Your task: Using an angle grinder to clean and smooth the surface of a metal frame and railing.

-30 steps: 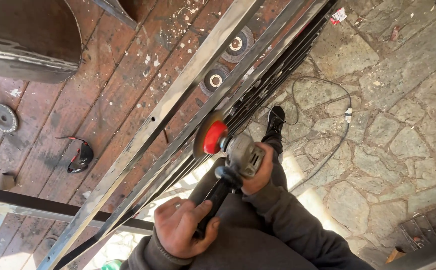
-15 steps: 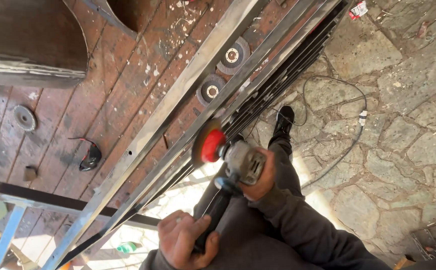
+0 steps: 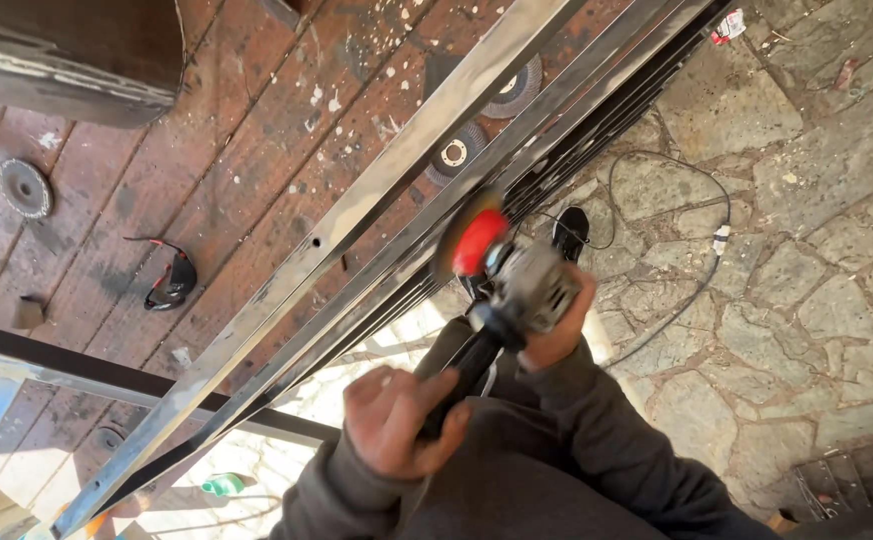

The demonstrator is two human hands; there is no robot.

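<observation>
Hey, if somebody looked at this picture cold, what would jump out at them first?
Probably the angle grinder at centre, its red-hubbed disc against the long metal bars that run diagonally across the wooden table. The right hand grips its body and the left hand its rear handle. Spare grinding discs lie on the planks just above, and a black cable loops over the stone paving at right.

Grinder: grey body, red guard, black handle. Bars: silver-grey steel, streaked. Boards: reddish-brown, white-speckled. Paving: grey-tan, irregular stone. Sleeves: dark grey. Cable: black.
</observation>
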